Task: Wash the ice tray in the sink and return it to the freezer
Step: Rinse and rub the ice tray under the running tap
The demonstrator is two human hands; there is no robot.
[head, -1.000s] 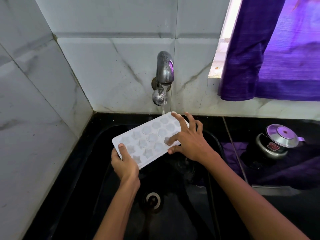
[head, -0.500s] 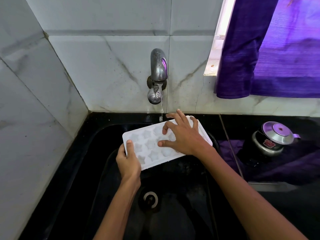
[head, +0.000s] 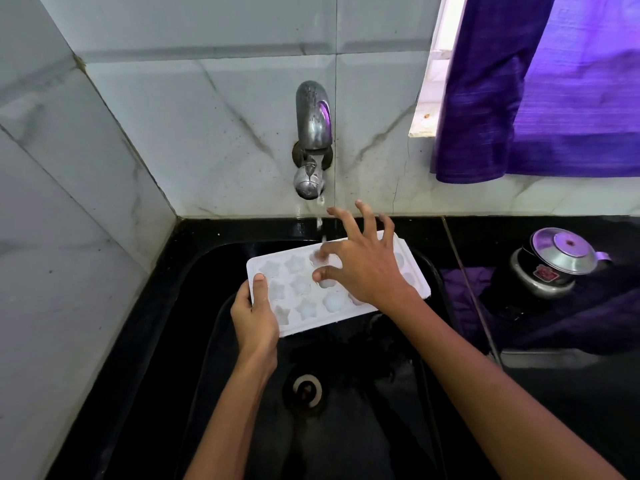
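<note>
On the far left I see only grey marble-look wall tiles (head: 69,237) meeting at a corner above the black sink (head: 166,341). Moving in, my left hand (head: 254,318) grips the near-left corner of the white ice tray (head: 301,306), thumb lying on the rim and fingers curled underneath, which I judge keeps the tray level and steady over the basin so runoff falls toward the drain (head: 306,389) below. The tray sits in mid-air above the sink, its star-shaped moulds facing up, its far edge directly under the thin stream from the metal tap (head: 313,133). My right hand (head: 363,265) is spread over the tray's middle and right portion, fingers splayed; the forefinger and thumb tips touch the moulds, apparently rubbing them clean where the water lands, while the other fingers lift free, holding nothing. Farther right, on the dark counter (head: 588,393), a small lidded metal pot (head: 550,265) rests on a purple cloth (head: 519,323), and a purple curtain (head: 554,98) hangs at the window above.
</note>
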